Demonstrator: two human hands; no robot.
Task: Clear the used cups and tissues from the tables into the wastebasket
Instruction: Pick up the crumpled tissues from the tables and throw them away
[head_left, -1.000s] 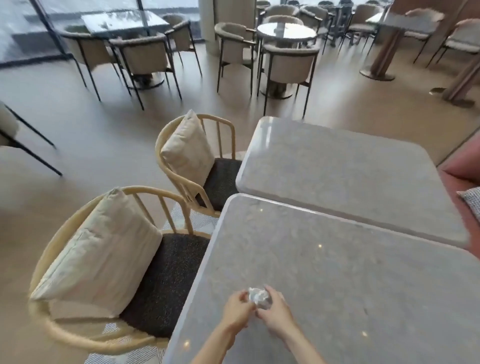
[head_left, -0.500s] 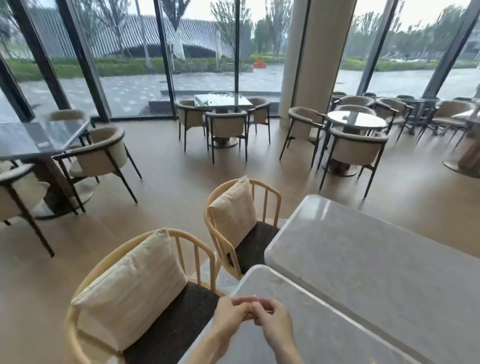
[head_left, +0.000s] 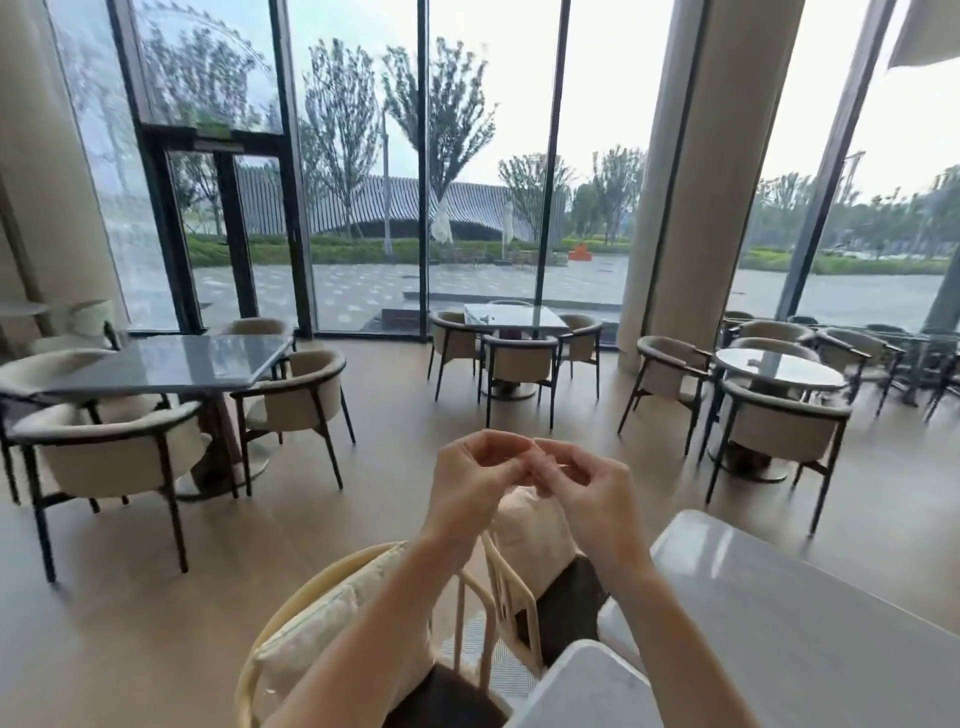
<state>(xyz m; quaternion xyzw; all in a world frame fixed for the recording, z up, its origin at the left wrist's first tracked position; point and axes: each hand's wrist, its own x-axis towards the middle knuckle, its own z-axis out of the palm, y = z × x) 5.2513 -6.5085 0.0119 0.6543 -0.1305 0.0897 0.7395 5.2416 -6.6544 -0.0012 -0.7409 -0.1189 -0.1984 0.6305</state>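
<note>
While both arms were raised in front of the chest, the left hand (head_left: 475, 480) and the right hand (head_left: 587, 486) were brought together with fingertips meeting, fingers curled inward. Whether a tissue was pinched between them could not be told; none was seen. Below the hands, 2 wooden chairs (head_left: 498, 587) with cushions (head_left: 332, 618) were placed beside 2 grey tables (head_left: 810, 613). No wastebasket could be made out.
</note>
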